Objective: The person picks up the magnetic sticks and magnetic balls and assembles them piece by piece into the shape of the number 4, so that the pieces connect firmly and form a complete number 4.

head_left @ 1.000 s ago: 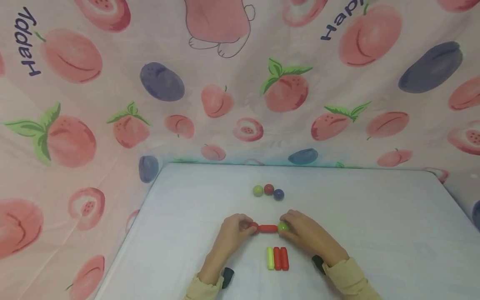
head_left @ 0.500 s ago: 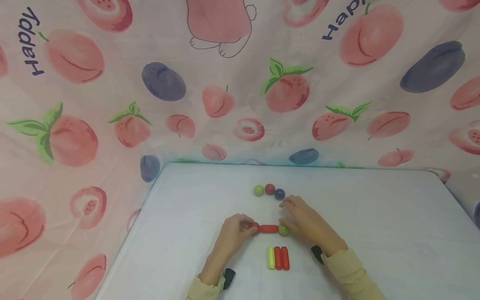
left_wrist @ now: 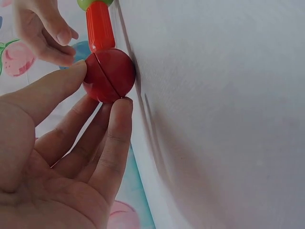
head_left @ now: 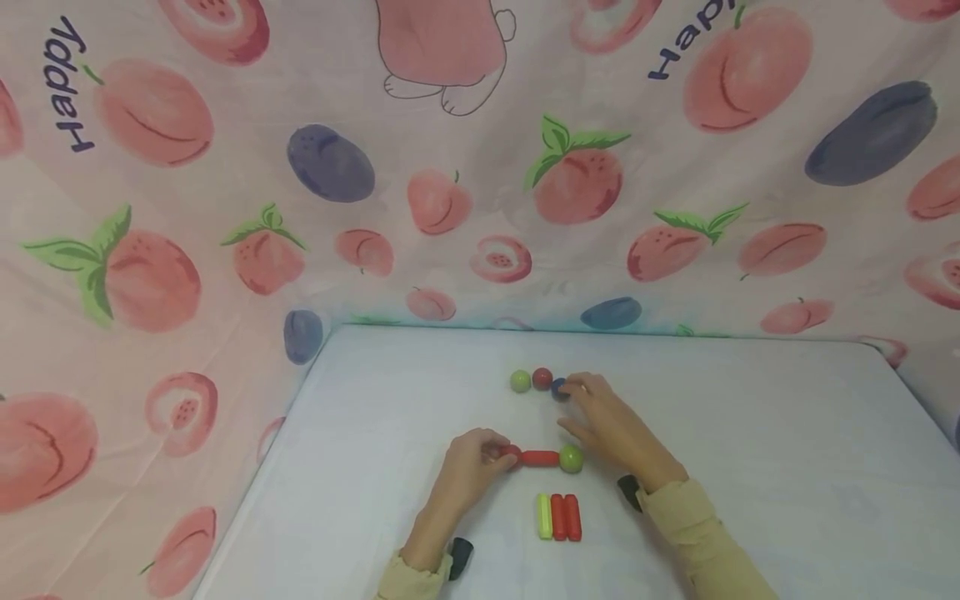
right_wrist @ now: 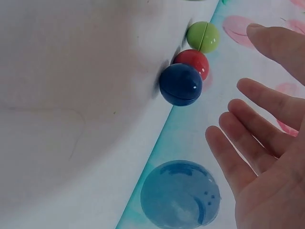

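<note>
My left hand (head_left: pixel 468 467) pinches a red ball (left_wrist: pixel 109 75) between thumb and fingers. A red rod (head_left: pixel 541 458) joins that ball to a light green ball (head_left: pixel 572 458), all in one line on the white table. My right hand (head_left: pixel 609 421) is spread, fingers apart, close to a dark blue ball (right_wrist: pixel 181 85); in the right wrist view there is a gap between fingertips and ball. Beside the blue ball sit a second red ball (head_left: pixel 542 379) and a second light green ball (head_left: pixel 521 381).
In front of the joined pieces lie a yellow-green rod (head_left: pixel 544 517) and two red rods (head_left: pixel 566 517) side by side. The white table (head_left: pixel 750 450) ends at a fruit-print cloth (head_left: pixel 480 183) hanging behind and at the left.
My right hand has let go of the light green ball on the rod's end and moved away to the blue ball. The left hand keeps its grip on the red ball.
</note>
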Available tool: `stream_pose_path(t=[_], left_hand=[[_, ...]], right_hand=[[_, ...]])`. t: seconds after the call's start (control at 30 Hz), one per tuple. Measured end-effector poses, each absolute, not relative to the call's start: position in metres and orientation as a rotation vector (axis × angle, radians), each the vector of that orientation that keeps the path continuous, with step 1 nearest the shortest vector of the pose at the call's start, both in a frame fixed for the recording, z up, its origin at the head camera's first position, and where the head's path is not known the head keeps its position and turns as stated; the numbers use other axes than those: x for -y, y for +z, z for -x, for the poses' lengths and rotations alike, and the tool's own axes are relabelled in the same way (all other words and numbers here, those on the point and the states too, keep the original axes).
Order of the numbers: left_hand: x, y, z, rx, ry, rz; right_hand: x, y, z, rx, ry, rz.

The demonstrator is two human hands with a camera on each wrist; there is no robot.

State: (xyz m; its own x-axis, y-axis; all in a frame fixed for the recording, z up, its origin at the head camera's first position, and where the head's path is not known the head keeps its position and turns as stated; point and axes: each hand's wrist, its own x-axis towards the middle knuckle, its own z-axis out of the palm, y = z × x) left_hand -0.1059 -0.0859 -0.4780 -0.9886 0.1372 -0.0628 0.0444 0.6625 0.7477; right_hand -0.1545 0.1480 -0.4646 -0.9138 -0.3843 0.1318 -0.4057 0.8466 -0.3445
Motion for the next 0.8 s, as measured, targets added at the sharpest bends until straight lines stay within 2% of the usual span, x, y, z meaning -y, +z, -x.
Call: stream_pose_path(t=[0.27, 0.8], left_hand=[[0.086, -0.478, 0.106, -2.744, 1.261, -0.162], [0.085, -0.476, 0.104, -2.768, 1.234, -0.130]], right_hand=[[-0.146, -0.464, 0.156, 2.946, 0.612, -0.627], [-0.143, -0.468, 0.130, 3.020, 0.712, -0.647]])
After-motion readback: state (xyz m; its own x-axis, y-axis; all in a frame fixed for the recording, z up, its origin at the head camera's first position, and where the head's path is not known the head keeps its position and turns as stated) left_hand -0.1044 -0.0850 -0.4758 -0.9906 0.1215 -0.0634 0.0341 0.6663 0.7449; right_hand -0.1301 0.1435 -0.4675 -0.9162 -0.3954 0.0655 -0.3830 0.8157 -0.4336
